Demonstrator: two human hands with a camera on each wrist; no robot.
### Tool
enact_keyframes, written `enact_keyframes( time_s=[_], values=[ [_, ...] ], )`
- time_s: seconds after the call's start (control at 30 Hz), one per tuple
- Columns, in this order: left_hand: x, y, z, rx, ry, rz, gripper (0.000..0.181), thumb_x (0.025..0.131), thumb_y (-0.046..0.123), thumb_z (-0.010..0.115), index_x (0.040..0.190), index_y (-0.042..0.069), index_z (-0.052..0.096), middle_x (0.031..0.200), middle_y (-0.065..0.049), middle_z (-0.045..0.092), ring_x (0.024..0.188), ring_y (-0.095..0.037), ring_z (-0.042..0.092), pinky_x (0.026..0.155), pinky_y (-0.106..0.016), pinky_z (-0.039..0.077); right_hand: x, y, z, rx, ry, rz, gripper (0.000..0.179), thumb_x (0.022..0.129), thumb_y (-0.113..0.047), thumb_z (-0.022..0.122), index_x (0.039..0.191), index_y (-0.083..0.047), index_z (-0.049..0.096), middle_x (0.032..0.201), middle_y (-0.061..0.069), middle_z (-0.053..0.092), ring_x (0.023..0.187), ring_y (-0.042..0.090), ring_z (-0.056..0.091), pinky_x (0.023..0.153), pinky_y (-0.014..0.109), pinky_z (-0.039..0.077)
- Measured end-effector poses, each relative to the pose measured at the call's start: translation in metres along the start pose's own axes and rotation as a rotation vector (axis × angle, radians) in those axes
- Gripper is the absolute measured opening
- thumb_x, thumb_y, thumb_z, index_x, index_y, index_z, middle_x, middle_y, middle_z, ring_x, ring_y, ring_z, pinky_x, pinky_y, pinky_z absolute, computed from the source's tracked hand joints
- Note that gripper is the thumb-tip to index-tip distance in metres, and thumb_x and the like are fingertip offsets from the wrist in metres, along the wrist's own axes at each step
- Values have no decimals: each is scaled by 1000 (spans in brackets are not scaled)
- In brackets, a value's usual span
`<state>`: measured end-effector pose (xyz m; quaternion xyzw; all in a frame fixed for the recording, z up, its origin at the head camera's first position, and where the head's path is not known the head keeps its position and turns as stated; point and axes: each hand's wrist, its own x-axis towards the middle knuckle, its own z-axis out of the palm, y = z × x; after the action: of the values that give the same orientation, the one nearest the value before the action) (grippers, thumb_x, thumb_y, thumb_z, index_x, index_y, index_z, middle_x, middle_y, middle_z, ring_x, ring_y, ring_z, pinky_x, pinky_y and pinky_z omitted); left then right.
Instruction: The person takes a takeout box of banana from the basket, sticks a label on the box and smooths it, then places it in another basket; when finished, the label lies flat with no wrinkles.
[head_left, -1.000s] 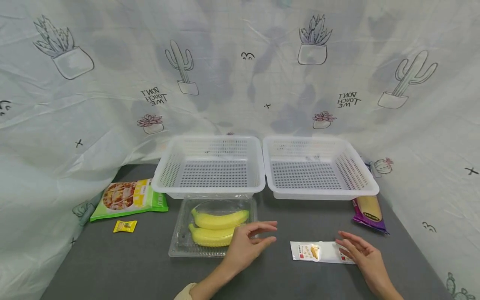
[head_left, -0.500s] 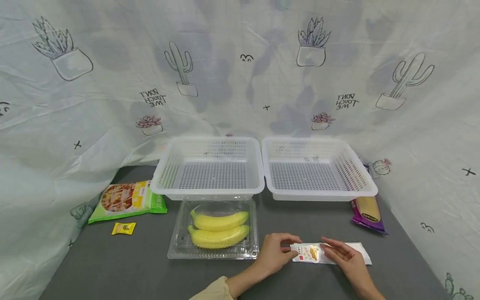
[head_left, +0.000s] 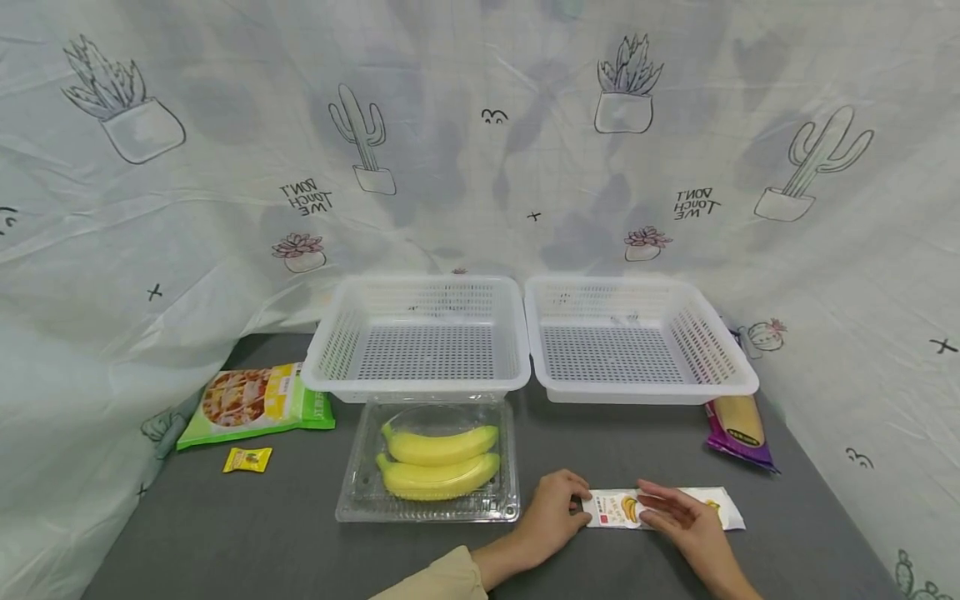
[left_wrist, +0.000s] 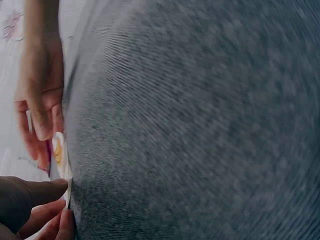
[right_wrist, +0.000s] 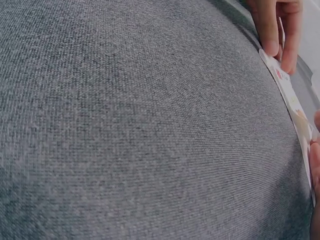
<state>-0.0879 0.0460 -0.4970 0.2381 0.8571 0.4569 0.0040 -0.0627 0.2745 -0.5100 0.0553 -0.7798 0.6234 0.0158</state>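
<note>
Soft, even light falls over the desk (head_left: 247,533) here, pale and fairly bright on the patterned curtain (head_left: 450,225), with faint shade beneath the rims of the white baskets (head_left: 427,388). Small glints catch along the clear plastic box (head_left: 483,507). The head view is reasonably sharp. The left wrist view is dimmer, the cloth weave smeared and the near left hand (left_wrist: 35,205) dark. In the right wrist view the weave looks crisper, a broad shadow darkens the lower right, and lens distortion bows the desk's edge.
</note>
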Motion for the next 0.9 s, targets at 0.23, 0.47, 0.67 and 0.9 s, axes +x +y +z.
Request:
enact_keyframes(
  time_s=[0.23, 0.47, 0.67, 0.9],
  values=[
    [3, 2, 1, 1, -41, -14, 18, 72, -5, 80, 89, -2, 73, 97, -5, 64, 81, -6, 61, 66, -8, 46, 1, 2, 1, 68, -50, -116, 36, 77, 16, 68, 110, 25, 54, 118, -11, 65, 101, 3, 64, 77, 23, 54],
    [6, 3, 2, 44, -33, 1, 24, 67, -2, 83, 88, -2, 74, 92, -2, 62, 82, -5, 59, 65, -6, 44, 4, -3, 2, 6, -68, -112, 32, 77, 12, 71, 107, 19, 60, 121, -14, 61, 107, -2, 59, 80, 22, 53],
    [8, 4, 4, 20, -33, -28, 27, 65, -3, 84, 90, -3, 74, 90, -2, 62, 81, -5, 58, 65, -6, 44, 5, -7, -5, -22, -153, -101, 34, 78, 12, 70, 112, 13, 63, 119, 5, 61, 96, 5, 62, 75, 22, 54],
    [8, 1, 6, 14, -26, -33, 27, 64, -4, 85, 88, -2, 74, 87, -1, 61, 79, -4, 56, 64, -7, 44, 6, -11, -6, -39, -193, -98, 34, 84, 9, 66, 115, 18, 57, 123, 3, 58, 103, 2, 59, 83, 19, 51]
  ],
)
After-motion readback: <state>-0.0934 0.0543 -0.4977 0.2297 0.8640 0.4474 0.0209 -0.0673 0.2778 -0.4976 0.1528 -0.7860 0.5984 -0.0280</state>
